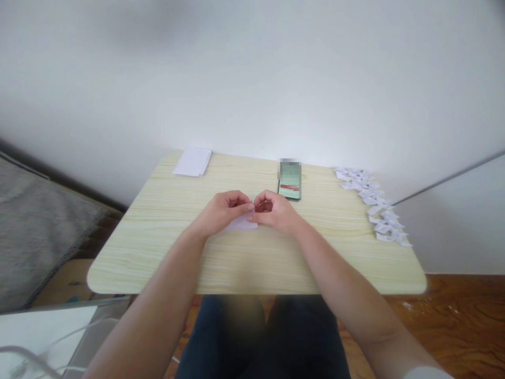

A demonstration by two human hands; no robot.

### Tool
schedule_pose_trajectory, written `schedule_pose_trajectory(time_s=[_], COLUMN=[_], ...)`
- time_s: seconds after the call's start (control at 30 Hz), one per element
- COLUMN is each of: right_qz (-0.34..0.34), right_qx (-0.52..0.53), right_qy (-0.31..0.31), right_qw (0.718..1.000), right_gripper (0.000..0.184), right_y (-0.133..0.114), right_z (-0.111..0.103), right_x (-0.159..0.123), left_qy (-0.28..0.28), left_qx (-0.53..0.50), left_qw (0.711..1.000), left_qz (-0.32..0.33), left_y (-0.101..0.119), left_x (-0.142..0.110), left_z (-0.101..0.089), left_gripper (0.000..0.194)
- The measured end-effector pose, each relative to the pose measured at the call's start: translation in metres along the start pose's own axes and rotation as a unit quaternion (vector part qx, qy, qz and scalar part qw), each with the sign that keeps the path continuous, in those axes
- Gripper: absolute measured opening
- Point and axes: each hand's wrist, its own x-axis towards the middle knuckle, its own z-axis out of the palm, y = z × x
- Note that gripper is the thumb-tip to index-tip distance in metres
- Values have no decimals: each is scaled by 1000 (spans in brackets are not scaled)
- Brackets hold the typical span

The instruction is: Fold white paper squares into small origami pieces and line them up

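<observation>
Pinching white paper [243,223], fingers [250,208] of both hands; wood-grain tabletop [252,263] bare toward its near edge.

So the table [150,226] backs onto the wall [252,95]. Paper stack [193,161] sits at the far left corner, phone [290,181] near the back edge, a bit right of the middle. Folded pieces [371,201] run down the right side, from the back toward the front corner, kinda bunched, some maybe overlapping, hard to tell. The small sheet [242,225] is around the middle, between stack and phone but closer to the front than either.
</observation>
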Motion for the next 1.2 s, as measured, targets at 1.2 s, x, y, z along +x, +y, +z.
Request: schedule_pose_trajectory(time_s=[1.2], right_qz=[-39], right_qx=[-215], right_qy=[205], right_qw=[954], right_gripper=[16], right_y=[-11], right_z=[9], right_x=[-7], left_qy=[220], left_qx=[-108], left_qw=[969], left_qz=[31], left_y=[48], left_x=[-24], left_z=[-57], left_gripper=[4])
